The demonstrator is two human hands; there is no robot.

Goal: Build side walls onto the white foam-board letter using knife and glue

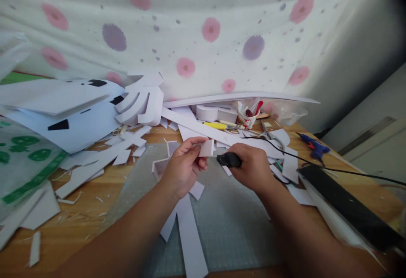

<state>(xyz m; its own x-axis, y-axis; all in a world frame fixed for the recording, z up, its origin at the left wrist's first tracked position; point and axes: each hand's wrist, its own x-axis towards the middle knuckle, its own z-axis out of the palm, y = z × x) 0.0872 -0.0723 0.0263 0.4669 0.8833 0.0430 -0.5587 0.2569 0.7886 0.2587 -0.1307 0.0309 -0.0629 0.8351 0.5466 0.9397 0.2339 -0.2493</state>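
My left hand (185, 166) pinches a small white foam board piece (207, 148) between thumb and fingers, above the cutting mat. My right hand (252, 164) is wrapped round a black tool (229, 159). Its narrow front end points left at the lower edge of the piece; whether the two touch, I cannot tell. Behind my left wrist stands a small white box-like form (159, 167), partly hidden. Below the hands, a long white strip (192, 235) lies on the grey-green cutting mat (234, 227).
White offcuts (104, 159) crowd the left. A yellow-handled tool (215, 125), a paper cup (247, 117) and scissors (271, 134) lie at the back. On the right are a blue glue gun (314, 145), a black cord (342, 171) and a long black-topped object (349, 208).
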